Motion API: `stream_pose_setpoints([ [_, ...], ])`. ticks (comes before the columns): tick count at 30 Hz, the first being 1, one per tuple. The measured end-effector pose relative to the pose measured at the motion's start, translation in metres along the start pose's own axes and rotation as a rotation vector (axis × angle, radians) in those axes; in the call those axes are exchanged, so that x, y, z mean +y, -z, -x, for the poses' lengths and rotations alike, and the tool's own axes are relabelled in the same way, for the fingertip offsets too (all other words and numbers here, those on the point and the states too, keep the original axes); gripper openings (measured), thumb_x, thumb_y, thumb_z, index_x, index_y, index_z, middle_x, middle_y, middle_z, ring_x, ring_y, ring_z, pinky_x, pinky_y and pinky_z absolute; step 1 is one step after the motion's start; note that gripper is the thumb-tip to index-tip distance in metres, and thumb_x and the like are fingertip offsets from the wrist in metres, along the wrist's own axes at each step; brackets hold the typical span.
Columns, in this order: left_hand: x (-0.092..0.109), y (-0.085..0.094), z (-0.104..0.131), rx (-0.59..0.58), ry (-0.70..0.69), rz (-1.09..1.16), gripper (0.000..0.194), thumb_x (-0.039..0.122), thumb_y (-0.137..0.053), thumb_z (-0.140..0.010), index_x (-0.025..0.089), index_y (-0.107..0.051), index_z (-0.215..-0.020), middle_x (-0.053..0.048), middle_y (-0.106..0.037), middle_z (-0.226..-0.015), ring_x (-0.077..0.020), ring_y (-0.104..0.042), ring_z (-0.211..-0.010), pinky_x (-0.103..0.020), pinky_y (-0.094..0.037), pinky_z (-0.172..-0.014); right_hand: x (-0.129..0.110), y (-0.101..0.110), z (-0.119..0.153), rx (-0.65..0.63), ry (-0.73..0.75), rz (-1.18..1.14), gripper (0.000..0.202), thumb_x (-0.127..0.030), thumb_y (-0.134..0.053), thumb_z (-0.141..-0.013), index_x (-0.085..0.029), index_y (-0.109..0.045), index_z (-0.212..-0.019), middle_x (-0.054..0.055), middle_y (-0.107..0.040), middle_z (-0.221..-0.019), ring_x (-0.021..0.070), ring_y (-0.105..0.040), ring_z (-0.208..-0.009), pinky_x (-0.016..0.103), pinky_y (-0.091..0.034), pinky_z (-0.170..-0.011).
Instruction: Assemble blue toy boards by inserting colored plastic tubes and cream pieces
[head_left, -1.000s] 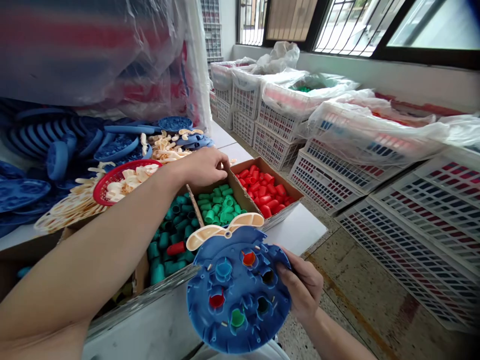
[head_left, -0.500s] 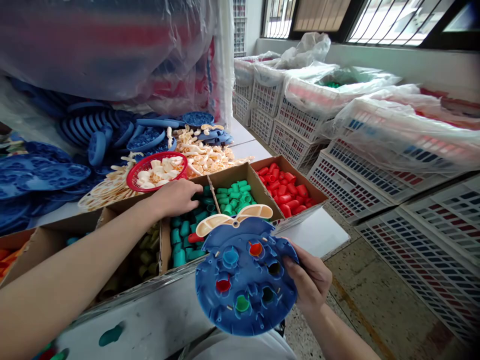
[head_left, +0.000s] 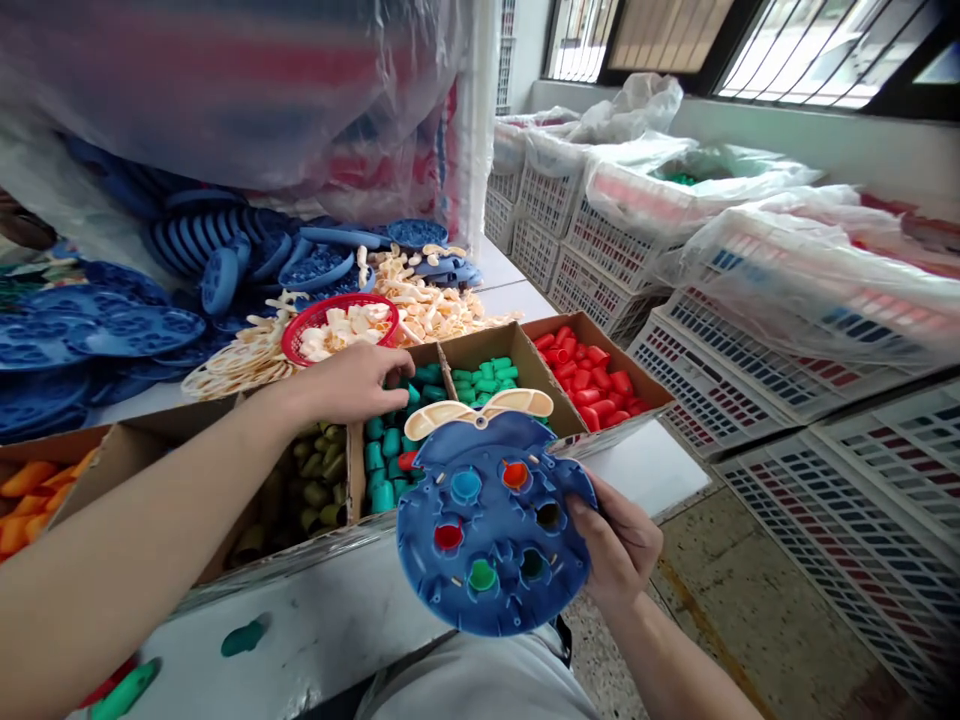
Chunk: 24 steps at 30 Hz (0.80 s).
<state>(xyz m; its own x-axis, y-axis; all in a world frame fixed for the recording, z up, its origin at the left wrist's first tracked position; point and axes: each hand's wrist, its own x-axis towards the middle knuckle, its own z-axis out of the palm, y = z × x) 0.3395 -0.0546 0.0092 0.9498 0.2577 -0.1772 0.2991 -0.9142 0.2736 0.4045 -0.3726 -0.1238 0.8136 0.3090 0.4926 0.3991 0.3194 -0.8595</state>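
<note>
My right hand grips a round blue plastic shell by its right edge. Several coloured caps sit in the shell's holes: light blue, orange, red, green and darker ones. A cream two-lobed piece is attached at the shell's top. Over a cardboard compartment of teal caps, my left hand has its fingers curled, with a teal cap at the thumb and fingertips. Part of that cap is hidden. One red cap lies among the teal ones.
Neighbouring compartments hold green caps, red caps, olive caps and orange pieces. Behind stand a red basket of cream pieces and piled blue shells. Plastic-covered crates line the right side.
The view has shifted, so the boxes appear farther right. My left hand has drawn slightly up and back over the teal caps. The blue shell stays in my right hand.
</note>
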Motion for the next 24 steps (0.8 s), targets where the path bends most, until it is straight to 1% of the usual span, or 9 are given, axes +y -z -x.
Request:
stream_pose_setpoints([
  [3,0.001,-0.007,0.004,-0.069,-0.008,0.070,0.054,0.048,-0.060,-0.073,0.017,-0.071,-0.116,-0.007,-0.076,-0.102,-0.0255,-0.070,-0.089,-0.031,-0.054,-0.076,0.000,-0.002,0.000,-0.015,0.012,-0.002,0.032,-0.025,-0.071,-0.094,-0.034,-0.077,-0.124,0.001,-0.080,-0.110,0.0266,-0.080,-0.089,0.033,-0.068,-0.078],
  [7,0.003,-0.007,0.014,-0.087,-0.051,0.157,0.052,0.047,-0.061,-0.073,0.018,-0.073,-0.114,-0.007,-0.074,-0.119,-0.0246,-0.069,-0.101,-0.030,-0.056,-0.087,0.003,0.000,-0.001,-0.044,0.007,-0.002,0.033,-0.025,-0.070,-0.095,-0.035,-0.076,-0.126,0.000,-0.081,-0.108,0.0243,-0.080,-0.087,0.029,-0.066,-0.076],
  [9,-0.002,-0.002,0.018,-0.018,-0.035,0.170,0.051,0.048,-0.059,-0.074,0.018,-0.073,-0.113,-0.007,-0.074,-0.118,-0.0240,-0.069,-0.101,-0.030,-0.056,-0.089,0.005,0.001,0.000,-0.055,0.008,-0.002,0.034,-0.024,-0.070,-0.095,-0.036,-0.075,-0.127,-0.001,-0.081,-0.108,0.0225,-0.080,-0.086,0.027,-0.065,-0.076],
  [12,-0.022,0.010,0.014,0.218,0.103,0.131,0.047,0.048,-0.053,-0.082,0.018,-0.071,-0.113,-0.010,-0.073,-0.121,-0.0263,-0.067,-0.107,-0.033,-0.053,-0.095,0.007,0.000,-0.001,-0.065,0.019,0.001,0.036,-0.022,-0.070,-0.095,-0.035,-0.074,-0.128,0.001,-0.080,-0.110,0.0229,-0.080,-0.088,0.028,-0.065,-0.077],
  [14,-0.041,0.018,0.004,0.339,0.222,0.085,0.045,0.046,-0.054,-0.083,0.018,-0.070,-0.115,-0.012,-0.073,-0.121,-0.0288,-0.066,-0.107,-0.036,-0.052,-0.095,0.006,-0.002,-0.003,-0.086,0.019,0.012,0.036,-0.022,-0.070,-0.096,-0.034,-0.074,-0.129,0.001,-0.080,-0.111,0.0230,-0.080,-0.088,0.029,-0.065,-0.078],
  [15,-0.049,0.021,-0.003,0.357,0.264,0.069,0.045,0.045,-0.058,-0.082,0.017,-0.071,-0.115,-0.013,-0.074,-0.119,-0.0297,-0.067,-0.105,-0.036,-0.052,-0.092,0.005,-0.003,-0.003,-0.102,0.017,0.019,0.036,-0.022,-0.069,-0.096,-0.035,-0.074,-0.129,0.001,-0.080,-0.111,0.0226,-0.080,-0.088,0.028,-0.065,-0.078],
  [19,-0.071,0.022,-0.033,0.262,0.264,0.073,0.047,0.041,-0.075,-0.074,0.016,-0.074,-0.115,-0.010,-0.078,-0.109,-0.0270,-0.071,-0.095,-0.030,-0.055,-0.082,0.000,-0.005,-0.005,-0.139,0.040,0.033,0.037,-0.021,-0.068,-0.096,-0.033,-0.073,-0.131,0.002,-0.079,-0.114,0.0238,-0.080,-0.092,0.029,-0.065,-0.077],
  [21,-0.074,0.017,-0.047,0.266,0.251,0.072,0.051,0.038,-0.076,-0.078,0.015,-0.071,-0.123,-0.010,-0.077,-0.116,-0.0257,-0.072,-0.099,-0.031,-0.055,-0.086,-0.001,-0.003,-0.005,-0.141,0.068,0.046,0.038,-0.020,-0.067,-0.097,-0.033,-0.072,-0.132,0.002,-0.079,-0.114,0.0238,-0.080,-0.094,0.028,-0.066,-0.077],
  [24,-0.077,0.011,-0.067,0.324,0.270,0.050,0.049,0.039,-0.072,-0.092,0.014,-0.063,-0.133,-0.013,-0.071,-0.129,-0.0263,-0.069,-0.110,-0.042,-0.055,-0.097,-0.001,-0.002,-0.004,-0.162,0.094,0.082,0.039,-0.019,-0.066,-0.098,-0.035,-0.072,-0.133,0.000,-0.079,-0.115,0.0210,-0.079,-0.096,0.024,-0.064,-0.080],
])
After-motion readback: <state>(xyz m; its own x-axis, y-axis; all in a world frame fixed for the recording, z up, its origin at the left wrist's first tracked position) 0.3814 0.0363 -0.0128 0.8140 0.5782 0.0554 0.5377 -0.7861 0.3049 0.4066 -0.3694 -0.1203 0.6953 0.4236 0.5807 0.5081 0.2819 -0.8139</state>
